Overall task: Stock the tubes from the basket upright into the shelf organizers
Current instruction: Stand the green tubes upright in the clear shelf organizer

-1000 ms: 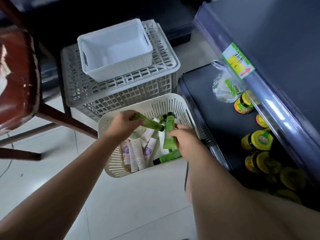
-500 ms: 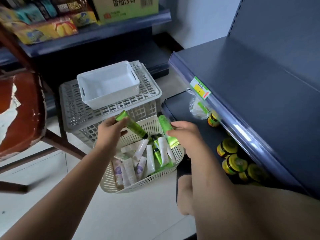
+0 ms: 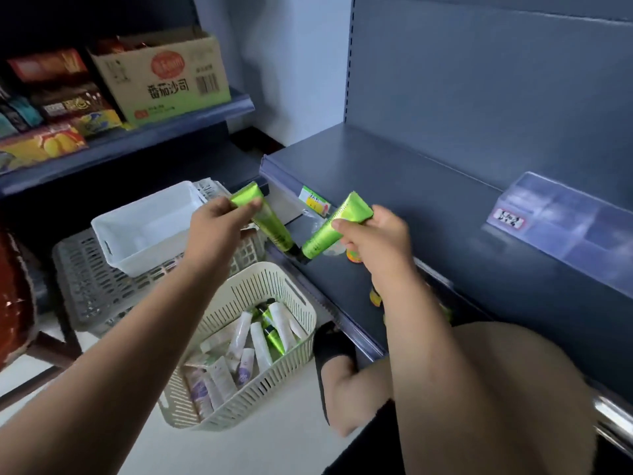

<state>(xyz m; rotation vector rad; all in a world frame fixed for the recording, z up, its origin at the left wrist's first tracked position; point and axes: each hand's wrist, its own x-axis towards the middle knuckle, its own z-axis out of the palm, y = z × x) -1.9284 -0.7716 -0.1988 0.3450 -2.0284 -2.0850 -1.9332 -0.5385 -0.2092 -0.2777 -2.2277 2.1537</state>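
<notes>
A dark blue shop shelf [image 3: 411, 186] runs along the right, its clear organizer [image 3: 565, 231] — too blurred to count compartments — well apart from both hands. The left hand [image 3: 219, 231] pinches a green tube [image 3: 272, 228] by its crimped tail and the right hand [image 3: 375, 238] grips a second green tube [image 3: 325, 236] likewise, both slanting cap-down, raised above the cream basket [image 3: 246, 395] where other tubes [image 3: 255, 341] lie loose. Held so near the tail, either could swing or slip on the reach across, then topple if set in tilted.
</notes>
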